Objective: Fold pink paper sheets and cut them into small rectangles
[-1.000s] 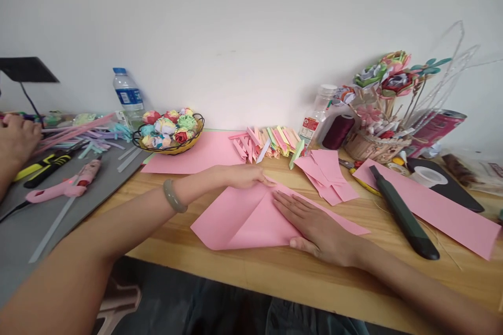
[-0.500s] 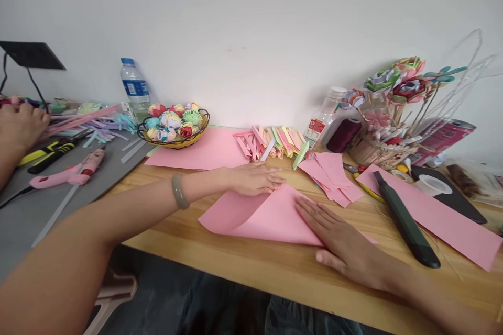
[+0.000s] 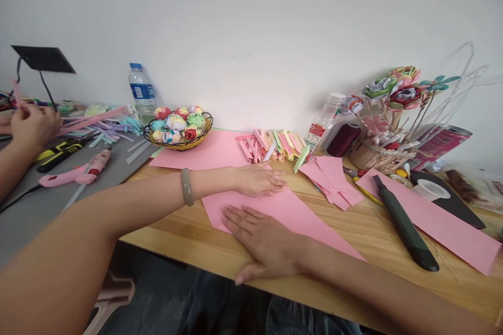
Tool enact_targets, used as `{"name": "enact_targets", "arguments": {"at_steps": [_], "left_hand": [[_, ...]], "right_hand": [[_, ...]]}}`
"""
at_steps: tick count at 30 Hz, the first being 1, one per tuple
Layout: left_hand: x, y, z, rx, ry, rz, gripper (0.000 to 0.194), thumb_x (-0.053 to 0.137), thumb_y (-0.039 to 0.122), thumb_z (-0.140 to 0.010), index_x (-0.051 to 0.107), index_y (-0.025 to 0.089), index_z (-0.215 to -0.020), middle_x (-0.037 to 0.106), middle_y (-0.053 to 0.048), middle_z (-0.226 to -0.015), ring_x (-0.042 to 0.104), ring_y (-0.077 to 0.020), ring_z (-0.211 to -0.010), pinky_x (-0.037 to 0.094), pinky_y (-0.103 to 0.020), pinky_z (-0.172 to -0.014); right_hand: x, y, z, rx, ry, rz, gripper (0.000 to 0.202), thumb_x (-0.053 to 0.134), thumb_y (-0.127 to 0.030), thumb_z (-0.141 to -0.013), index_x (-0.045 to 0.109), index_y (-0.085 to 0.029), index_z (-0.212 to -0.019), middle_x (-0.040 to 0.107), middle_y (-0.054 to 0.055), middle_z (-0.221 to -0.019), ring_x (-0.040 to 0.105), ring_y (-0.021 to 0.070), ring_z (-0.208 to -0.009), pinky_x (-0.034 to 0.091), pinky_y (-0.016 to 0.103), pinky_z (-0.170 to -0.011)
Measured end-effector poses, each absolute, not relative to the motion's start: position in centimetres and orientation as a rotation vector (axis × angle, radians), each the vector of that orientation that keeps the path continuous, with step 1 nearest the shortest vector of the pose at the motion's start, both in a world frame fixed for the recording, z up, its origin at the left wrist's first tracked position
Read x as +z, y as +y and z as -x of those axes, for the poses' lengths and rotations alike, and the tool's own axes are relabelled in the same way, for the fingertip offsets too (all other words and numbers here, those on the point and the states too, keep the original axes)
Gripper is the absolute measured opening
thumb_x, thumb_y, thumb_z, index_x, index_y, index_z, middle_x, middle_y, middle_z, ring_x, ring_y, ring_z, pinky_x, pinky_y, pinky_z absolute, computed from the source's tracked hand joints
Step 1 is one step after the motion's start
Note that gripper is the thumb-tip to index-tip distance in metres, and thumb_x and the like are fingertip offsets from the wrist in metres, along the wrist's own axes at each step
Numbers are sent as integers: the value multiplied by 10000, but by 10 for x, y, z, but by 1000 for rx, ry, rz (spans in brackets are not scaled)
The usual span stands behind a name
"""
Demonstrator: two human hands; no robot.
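A pink paper sheet (image 3: pixel 310 220) lies folded over on the wooden table. My left hand (image 3: pixel 257 180), with a grey-green bangle on the wrist, rests flat on its upper part, fingers stretched to the right. Below it my right hand (image 3: pixel 267 243) presses flat on the lower left part of the sheet, fingers spread and thumb out toward the table's front edge. Neither hand holds anything. Cut pink pieces (image 3: pixel 332 180) lie to the right of the sheet, and a dark green cutter (image 3: pixel 406 225) rests over a pink strip (image 3: pixel 444 225).
Behind stand a basket of paper flowers (image 3: pixel 188 141), folded strips (image 3: pixel 275 145), a bottle (image 3: pixel 142 91) and a flower pot (image 3: pixel 379 154). At left are a pink glue gun (image 3: pixel 76 174), pliers (image 3: pixel 63 153) and another person's hands (image 3: pixel 35 123).
My right hand has slid left across the paper, and the raised curl at its left now lies flat. My left hand stays on the sheet. The other person's hands have come together around something pink.
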State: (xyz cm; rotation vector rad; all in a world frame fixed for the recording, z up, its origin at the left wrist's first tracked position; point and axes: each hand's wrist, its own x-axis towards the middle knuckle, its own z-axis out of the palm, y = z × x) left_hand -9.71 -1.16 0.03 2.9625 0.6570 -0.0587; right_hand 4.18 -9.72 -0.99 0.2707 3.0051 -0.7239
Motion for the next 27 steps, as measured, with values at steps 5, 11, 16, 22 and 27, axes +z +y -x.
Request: {"name": "enact_targets", "arguments": {"at_steps": [5, 11, 16, 22, 27], "left_hand": [[-7, -18, 99, -2, 713, -3014, 387, 337, 261, -935, 453, 161, -1290, 390, -56, -1388, 226, -197, -1339, 116, -385, -1087], [-25, -27, 105, 75, 828, -2882, 474, 219, 358, -960, 227, 188, -1402, 249, -18, -1458, 161, -152, -1356, 62, -365, -1092], [-28, -28, 106, 43, 851, -2805, 479, 187, 360, -959, 192, 199, -1410, 209, -11, -1472, 107, -145, -1366, 38, -385, -1092], [-24, -31, 106, 10, 864, -2813, 477, 171, 357, -961, 180, 209, -1413, 192, -14, -1477, 106, -140, -1366, 32, -380, -1092], [-29, -29, 106, -11, 872, -2867, 478, 171, 352, -960, 179, 200, -1413, 197, -26, -1475, 118, -143, -1364, 8, -382, -1091]], "right_hand": [[-15, -108, -6, -740, 3109, -147, 892, 350, -664, -798, 148, -56, -1419, 100, 143, -1477, 41, 185, -1359, 32, 336, -1103], [-12, -114, -13, -762, 3125, -155, 874, 318, -650, -818, 177, -18, -1405, 112, 170, -1469, 28, 186, -1357, 21, 317, -1103], [-7, -124, -64, -664, 3042, -461, 880, 335, -648, -814, 121, -48, -1420, 45, 164, -1467, 19, 212, -1352, 78, 367, -1106], [-19, -144, -163, -144, 3064, -883, 845, 409, -553, -838, 40, -81, -1433, 122, 163, -1468, 131, 243, -1340, 253, 420, -1057], [-33, -159, -220, 187, 3069, -1073, 876, 436, -551, -817, 41, -72, -1435, 212, 172, -1450, 230, 280, -1315, 325, 448, -1009]]}}
